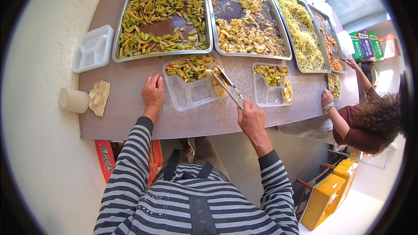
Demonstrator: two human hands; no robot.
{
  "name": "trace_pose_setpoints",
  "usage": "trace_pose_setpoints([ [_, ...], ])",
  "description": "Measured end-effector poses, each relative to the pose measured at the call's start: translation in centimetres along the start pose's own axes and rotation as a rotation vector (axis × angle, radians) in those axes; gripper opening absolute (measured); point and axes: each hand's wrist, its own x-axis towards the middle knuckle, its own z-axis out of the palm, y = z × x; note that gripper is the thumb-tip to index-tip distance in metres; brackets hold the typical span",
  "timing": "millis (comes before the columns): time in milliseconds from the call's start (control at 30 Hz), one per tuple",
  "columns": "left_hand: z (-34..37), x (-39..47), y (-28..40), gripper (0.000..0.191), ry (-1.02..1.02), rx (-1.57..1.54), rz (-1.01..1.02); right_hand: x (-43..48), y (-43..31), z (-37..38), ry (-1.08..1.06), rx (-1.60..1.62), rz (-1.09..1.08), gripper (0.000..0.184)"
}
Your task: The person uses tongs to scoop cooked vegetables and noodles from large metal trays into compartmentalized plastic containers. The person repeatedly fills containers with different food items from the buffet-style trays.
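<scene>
My right hand [252, 117] is closed around metal tongs [235, 96], whose tips are at the cabbage in the right compartment of a clear plastic meal box [183, 96]. Cut green stalks, perhaps celery, fill the box's upper compartment; its lower left one holds no food. My left hand [152, 93] rests on the table just left of the box, fingers curled, with nothing visible in it. Beyond the box lie a metal tray of the stalks [163, 9] and a metal tray of cabbage [248, 29]. A second clear box [267, 94] with stalks and cabbage sits to the right.
A stack of compartment boxes [93, 49], a paper cup [73, 100] on its side and a flatbread-like piece [99, 98] are at left. Right stand a tray of pale shreds [302, 32] and one of orange-brown food [331, 47]; a co-worker [352, 124] works there over another box.
</scene>
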Motion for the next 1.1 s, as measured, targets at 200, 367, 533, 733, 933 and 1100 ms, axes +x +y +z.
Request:
trace_pose_setpoints([
  [200,0.2,-0.1,-0.1,0.016,0.05,-0.02,-0.004,-1.7,0.0,1.8,0.023,0.149,0.131,0.028],
  [367,0.5,0.5,-0.4,0.015,0.127,-0.262,-0.152,-1.1,0.1,2.3,0.045,0.281,0.161,0.024],
  [533,-0.5,1.6,5.9,0.015,-0.047,-0.394,-0.051,0.3,1.3,3.3,0.013,0.303,0.118,0.022],
  [733,2.5,2.6,13.4,0.016,-0.418,-0.029,0.295,3.3,5.2,0.2,-0.03,0.458,0.135,0.028],
  [933,3.7,4.1,16.8,0.016,-0.589,0.17,0.243,11.4,13.3,-0.6,0.011,0.228,-0.022,0.033],
  [1100,4.1,3.9,17.5,0.016,-0.59,0.29,0.185,17.8,13.5,-0.4,-0.117,-0.003,-0.144,0.037],
])
